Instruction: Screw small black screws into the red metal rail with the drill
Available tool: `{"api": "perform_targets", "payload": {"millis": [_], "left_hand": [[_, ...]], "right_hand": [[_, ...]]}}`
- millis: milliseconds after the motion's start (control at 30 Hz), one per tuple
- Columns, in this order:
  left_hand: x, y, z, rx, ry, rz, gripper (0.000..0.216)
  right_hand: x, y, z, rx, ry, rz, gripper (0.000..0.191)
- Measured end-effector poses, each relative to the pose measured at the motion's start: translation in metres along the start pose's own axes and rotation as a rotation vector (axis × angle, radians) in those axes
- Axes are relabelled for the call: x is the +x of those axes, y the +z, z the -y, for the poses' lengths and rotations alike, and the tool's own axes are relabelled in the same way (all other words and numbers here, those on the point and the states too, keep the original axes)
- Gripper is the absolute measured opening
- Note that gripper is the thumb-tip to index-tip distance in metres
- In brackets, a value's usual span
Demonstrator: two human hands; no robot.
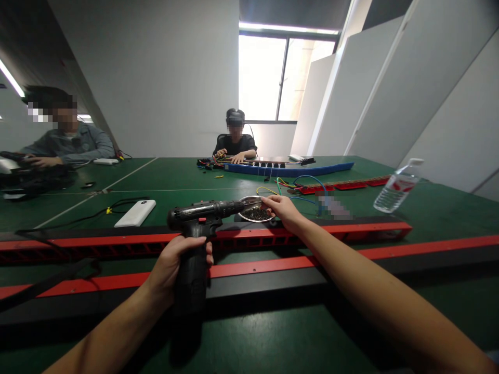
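My left hand [171, 262] is wrapped round the grip of a black cordless drill [195, 214], which lies level with its bit pointing right. At the tip of the bit, my right hand [283, 209] is pinched closed; whatever is between its fingertips is too small to make out. Directly below the bit sits a metal bowl [255, 221] holding many small dark pieces that look like screws [254, 213]. Two long red-and-black rails lie across the table, a farther rail [249, 234] behind the drill grip and a nearer rail [268, 267] under my forearms.
A white power bank [135, 213] with a black cable lies left, a water bottle [396, 191] stands right. Coloured wires [280, 184], red strips [351, 185] and a blue strip [288, 170] lie farther back. Two people, one person [236, 143] opposite and another person [74, 140] left, sit at the green table [249, 337].
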State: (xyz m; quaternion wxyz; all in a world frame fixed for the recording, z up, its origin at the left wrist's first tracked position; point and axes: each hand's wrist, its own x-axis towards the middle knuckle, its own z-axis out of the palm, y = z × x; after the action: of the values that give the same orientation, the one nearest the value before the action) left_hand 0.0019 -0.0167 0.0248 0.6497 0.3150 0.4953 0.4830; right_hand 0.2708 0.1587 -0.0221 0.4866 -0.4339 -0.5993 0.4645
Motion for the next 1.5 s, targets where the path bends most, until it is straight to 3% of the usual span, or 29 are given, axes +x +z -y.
{"api": "perform_targets", "payload": {"millis": [1500], "left_hand": [[-0.0016, 0.0029, -0.0014, -0.017, -0.019, -0.036, 0.014]], "right_hand": [[-0.0025, 0.0025, 0.0038, -0.050, 0.005, -0.005, 0.028]]}}
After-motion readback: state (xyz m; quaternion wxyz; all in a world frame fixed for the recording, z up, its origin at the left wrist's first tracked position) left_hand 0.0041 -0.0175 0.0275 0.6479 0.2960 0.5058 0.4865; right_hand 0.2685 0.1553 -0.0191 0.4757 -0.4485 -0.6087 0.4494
